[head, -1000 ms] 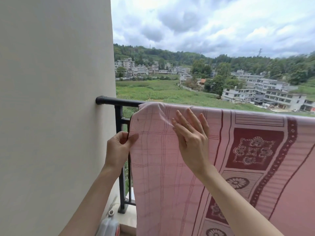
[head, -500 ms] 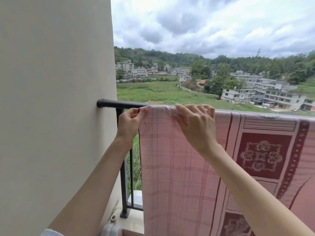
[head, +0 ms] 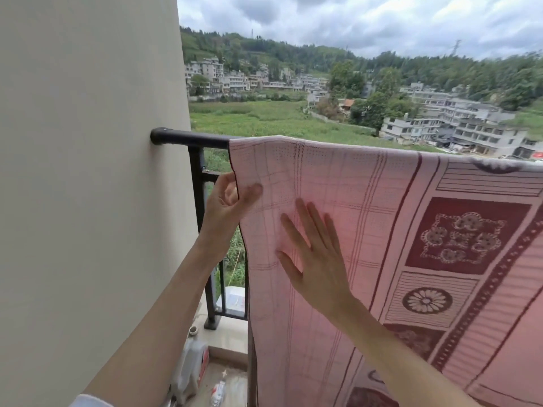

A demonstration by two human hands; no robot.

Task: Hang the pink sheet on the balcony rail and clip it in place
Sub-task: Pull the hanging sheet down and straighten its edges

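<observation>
The pink woven sheet with dark red floral panels (head: 367,230) hangs draped over the black metal balcony rail (head: 191,138), its left edge just short of the beige wall (head: 88,171). The left hand (head: 227,201) pinches that edge — thumb in front, fingers (head: 226,183) behind. The right hand (head: 317,259) lies flat on the cloth, fingers spread wide, holding nothing.

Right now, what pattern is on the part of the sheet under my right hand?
A pale pink plaid of thin maroon lines on the pink sheet, under the right hand; head view.
</observation>
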